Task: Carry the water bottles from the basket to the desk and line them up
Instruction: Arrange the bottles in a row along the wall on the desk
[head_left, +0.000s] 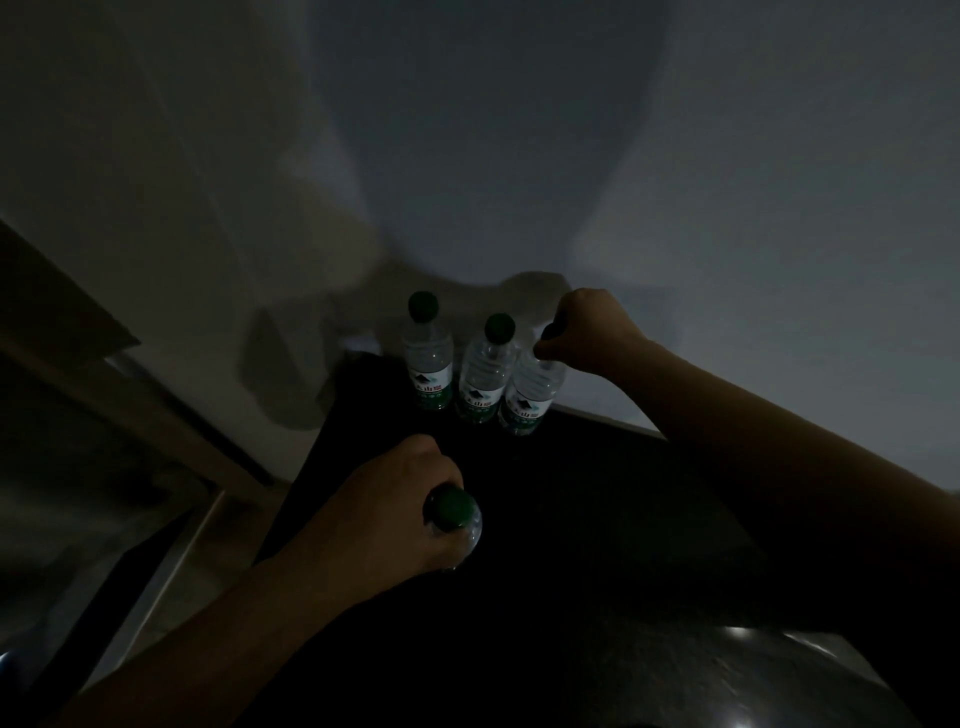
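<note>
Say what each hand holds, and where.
Left hand grips a carried bottle around its neck. Right hand grips the rightmost standing bottle by its top.

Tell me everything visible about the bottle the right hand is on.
The bottle is clear plastic with a white and green label and a dark cap mostly hidden. It stands about upright on the dark desk near the wall, rightmost of three in a row. The right hand grips its top. It sits close beside the middle bottle; contact is unclear.
</note>
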